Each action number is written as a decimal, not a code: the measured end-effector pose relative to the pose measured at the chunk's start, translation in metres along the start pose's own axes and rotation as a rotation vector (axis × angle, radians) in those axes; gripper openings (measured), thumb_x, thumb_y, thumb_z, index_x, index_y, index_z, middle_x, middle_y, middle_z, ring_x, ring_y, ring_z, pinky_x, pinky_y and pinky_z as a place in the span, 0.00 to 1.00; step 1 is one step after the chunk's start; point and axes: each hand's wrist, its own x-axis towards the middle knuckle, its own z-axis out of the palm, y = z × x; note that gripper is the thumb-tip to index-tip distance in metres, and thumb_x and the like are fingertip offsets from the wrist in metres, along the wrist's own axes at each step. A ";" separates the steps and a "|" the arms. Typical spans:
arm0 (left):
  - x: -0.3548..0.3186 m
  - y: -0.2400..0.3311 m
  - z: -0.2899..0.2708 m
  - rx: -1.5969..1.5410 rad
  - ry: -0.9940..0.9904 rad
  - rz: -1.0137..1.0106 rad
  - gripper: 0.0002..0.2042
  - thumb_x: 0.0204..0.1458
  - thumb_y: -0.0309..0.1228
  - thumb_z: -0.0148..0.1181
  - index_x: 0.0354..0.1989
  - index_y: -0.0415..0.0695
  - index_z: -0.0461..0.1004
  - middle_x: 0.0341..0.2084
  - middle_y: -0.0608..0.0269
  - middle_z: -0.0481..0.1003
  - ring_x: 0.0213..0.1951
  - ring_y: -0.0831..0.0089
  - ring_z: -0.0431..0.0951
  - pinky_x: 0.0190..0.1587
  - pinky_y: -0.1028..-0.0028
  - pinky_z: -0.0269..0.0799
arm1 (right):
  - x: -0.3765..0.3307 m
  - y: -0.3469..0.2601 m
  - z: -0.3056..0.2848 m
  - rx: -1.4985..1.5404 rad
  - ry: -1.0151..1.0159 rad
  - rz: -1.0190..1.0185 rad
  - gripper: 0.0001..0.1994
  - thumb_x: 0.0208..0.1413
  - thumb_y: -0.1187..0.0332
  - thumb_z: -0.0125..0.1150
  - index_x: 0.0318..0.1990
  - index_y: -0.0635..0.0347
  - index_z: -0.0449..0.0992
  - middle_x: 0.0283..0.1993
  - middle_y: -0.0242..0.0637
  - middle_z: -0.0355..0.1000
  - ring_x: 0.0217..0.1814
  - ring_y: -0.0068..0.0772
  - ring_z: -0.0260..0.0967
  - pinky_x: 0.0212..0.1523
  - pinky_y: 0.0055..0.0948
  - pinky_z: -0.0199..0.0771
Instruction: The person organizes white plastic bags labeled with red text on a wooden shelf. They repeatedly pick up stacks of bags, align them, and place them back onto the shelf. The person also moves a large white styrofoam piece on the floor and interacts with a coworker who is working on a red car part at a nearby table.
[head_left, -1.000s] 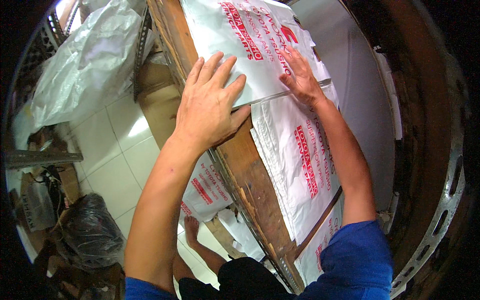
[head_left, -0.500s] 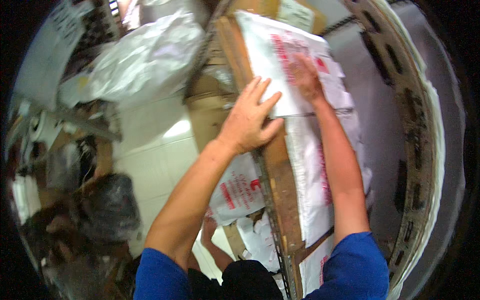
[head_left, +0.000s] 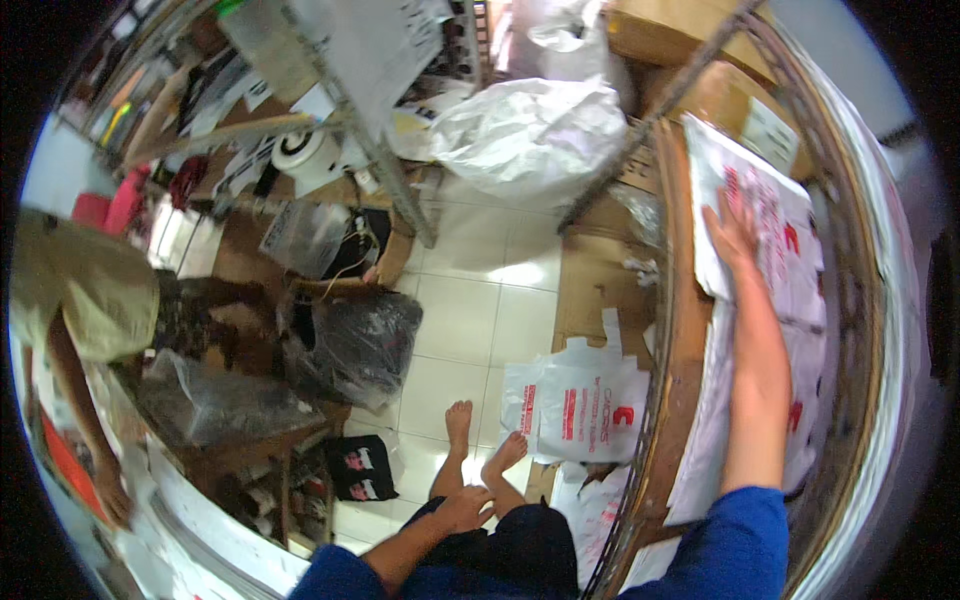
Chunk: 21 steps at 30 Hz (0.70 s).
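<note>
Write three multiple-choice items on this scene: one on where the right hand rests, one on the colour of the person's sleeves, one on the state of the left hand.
1. Where does the right hand rest?
A. Flat on a white printed bag on the wooden table
B. On the black bag on the floor
C. On the metal shelf post

2. What colour are the sleeves?
A. Red
B. Blue
C. Green

3. What is the state of the left hand?
A. Gripping a cardboard box
B. Pressed on the table
C. Down at the knee, holding nothing

Answers:
1. A, the palm lies spread on the topmost white bag with red print.
2. B, both upper arms at the lower edge wear blue cloth.
3. C, the hand lies by the dark shorts above the bare feet, with no thing in it.
</note>
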 end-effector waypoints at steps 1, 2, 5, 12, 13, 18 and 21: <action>-0.016 0.007 -0.002 0.025 -0.068 -0.109 0.17 0.53 0.39 0.54 0.43 0.38 0.73 0.40 0.46 0.73 0.44 0.51 0.73 0.51 0.61 0.68 | -0.002 0.011 0.004 0.042 0.227 -0.105 0.34 0.55 0.46 0.49 0.67 0.48 0.53 0.73 0.43 0.40 0.73 0.51 0.36 0.68 0.50 0.37; -0.031 0.018 0.000 0.002 -0.129 -0.257 0.19 0.53 0.41 0.52 0.44 0.38 0.73 0.41 0.45 0.73 0.46 0.50 0.73 0.53 0.61 0.67 | -0.006 -0.011 -0.007 0.131 0.547 -0.300 0.27 0.54 0.56 0.56 0.57 0.65 0.66 0.62 0.49 0.61 0.66 0.52 0.54 0.65 0.42 0.50; -0.056 0.020 0.021 0.062 -0.244 -0.329 0.20 0.52 0.41 0.53 0.46 0.38 0.72 0.44 0.44 0.73 0.49 0.50 0.71 0.54 0.60 0.66 | -0.078 -0.103 -0.048 0.663 0.525 -0.145 0.22 0.56 0.62 0.54 0.54 0.67 0.68 0.54 0.54 0.67 0.57 0.49 0.63 0.61 0.41 0.57; -0.064 0.069 -0.007 -0.053 -0.033 -0.337 0.23 0.51 0.43 0.52 0.48 0.37 0.70 0.43 0.42 0.73 0.48 0.49 0.72 0.52 0.58 0.67 | -0.350 -0.275 -0.117 1.268 -0.103 -0.316 0.17 0.53 0.73 0.55 0.51 0.66 0.69 0.48 0.51 0.69 0.48 0.48 0.69 0.49 0.35 0.69; -0.067 0.082 -0.021 -0.093 0.040 -0.315 0.25 0.52 0.45 0.51 0.50 0.36 0.69 0.43 0.43 0.73 0.49 0.51 0.72 0.52 0.58 0.67 | -0.386 -0.284 -0.117 1.340 -0.304 -0.319 0.15 0.55 0.72 0.55 0.49 0.68 0.70 0.48 0.48 0.70 0.51 0.38 0.69 0.47 0.31 0.72; -0.064 0.110 -0.058 0.030 0.133 -0.343 0.19 0.51 0.42 0.49 0.40 0.39 0.75 0.32 0.42 0.76 0.35 0.47 0.77 0.37 0.53 0.72 | -0.513 -0.257 -0.062 1.338 -0.868 -0.022 0.17 0.59 0.64 0.50 0.47 0.71 0.71 0.43 0.45 0.72 0.42 0.35 0.72 0.41 0.33 0.72; -0.063 0.105 -0.054 0.084 0.166 -0.235 0.19 0.49 0.41 0.50 0.36 0.35 0.75 0.28 0.41 0.76 0.33 0.45 0.77 0.38 0.53 0.72 | -0.538 -0.204 -0.031 0.920 -1.289 -0.100 0.20 0.59 0.56 0.49 0.44 0.68 0.72 0.39 0.45 0.72 0.42 0.37 0.70 0.42 0.34 0.70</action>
